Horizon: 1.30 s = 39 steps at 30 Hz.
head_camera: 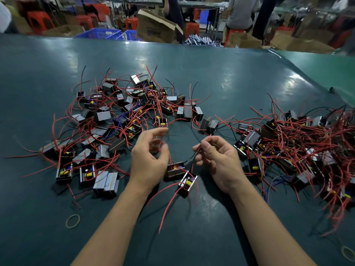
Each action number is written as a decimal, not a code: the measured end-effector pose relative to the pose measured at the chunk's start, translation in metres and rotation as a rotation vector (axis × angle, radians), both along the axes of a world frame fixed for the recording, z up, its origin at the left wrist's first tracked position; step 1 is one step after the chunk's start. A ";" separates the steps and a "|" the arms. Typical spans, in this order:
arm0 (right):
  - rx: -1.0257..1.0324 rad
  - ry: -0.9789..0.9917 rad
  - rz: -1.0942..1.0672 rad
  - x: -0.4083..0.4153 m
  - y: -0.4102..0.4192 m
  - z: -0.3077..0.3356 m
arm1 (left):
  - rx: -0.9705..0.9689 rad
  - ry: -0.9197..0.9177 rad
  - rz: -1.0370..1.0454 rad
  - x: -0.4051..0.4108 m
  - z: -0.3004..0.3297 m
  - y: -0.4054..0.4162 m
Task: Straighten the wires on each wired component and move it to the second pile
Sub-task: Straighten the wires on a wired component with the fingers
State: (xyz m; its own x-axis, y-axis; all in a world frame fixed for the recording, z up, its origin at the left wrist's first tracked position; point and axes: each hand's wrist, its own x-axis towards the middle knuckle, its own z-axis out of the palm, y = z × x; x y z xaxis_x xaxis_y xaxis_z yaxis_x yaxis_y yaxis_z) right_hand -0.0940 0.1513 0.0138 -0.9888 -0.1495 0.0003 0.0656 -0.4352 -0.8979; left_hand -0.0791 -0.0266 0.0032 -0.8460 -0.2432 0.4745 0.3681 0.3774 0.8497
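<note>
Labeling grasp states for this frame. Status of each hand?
Left hand: fingers curled, pinching a red wire.
Right hand: thumb and forefinger pinching a thin wire.

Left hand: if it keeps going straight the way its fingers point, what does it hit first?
Probably the open component at the near edge of the left pile, just past the left hand's fingertips; depth is unclear.

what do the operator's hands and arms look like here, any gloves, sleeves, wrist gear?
Both are bare: no gloves on the left hand or the right hand, and no sleeves on either forearm as far as the bottom of the frame. No watch, wrist strap, rings, cables or markings show. Nails look short and unpainted.
</note>
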 end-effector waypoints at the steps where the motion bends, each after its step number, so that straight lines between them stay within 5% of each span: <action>1: -0.006 -0.010 0.003 0.000 0.000 0.000 | -0.089 0.047 0.002 0.001 -0.001 -0.002; 2: -0.008 -0.019 0.003 -0.001 0.001 0.000 | -0.086 0.073 -0.024 0.001 -0.002 -0.002; 6: -0.035 -0.053 0.014 -0.003 0.003 0.001 | 0.458 -0.038 -0.142 -0.002 0.007 -0.004; 8: -0.037 -0.060 0.030 -0.003 0.004 0.002 | 0.517 -0.075 -0.178 -0.005 0.010 -0.006; 15: -0.042 -0.071 0.067 -0.001 0.000 0.001 | 0.326 -0.208 -0.506 0.001 0.006 0.023; 19: -0.038 -0.071 -0.010 -0.003 -0.001 0.000 | 0.212 -0.256 -0.392 0.004 0.001 0.027; 25: -0.008 -0.057 -0.006 -0.004 -0.002 0.000 | 0.356 -0.304 -0.447 0.006 0.008 0.026; 33: -0.031 -0.030 -0.026 -0.002 -0.001 0.002 | 0.302 -0.318 -0.327 0.002 0.006 0.025; 39: 0.011 0.026 -0.095 0.000 -0.002 0.002 | 0.119 -0.119 -0.139 0.005 0.004 0.025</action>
State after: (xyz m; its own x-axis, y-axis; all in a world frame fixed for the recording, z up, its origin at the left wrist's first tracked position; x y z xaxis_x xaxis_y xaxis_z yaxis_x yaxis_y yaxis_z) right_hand -0.0940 0.1490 0.0155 -0.9981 -0.0552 0.0255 0.0006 -0.4285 -0.9035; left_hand -0.0743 -0.0019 0.0070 -0.9235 -0.1692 0.3441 0.3040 0.2241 0.9259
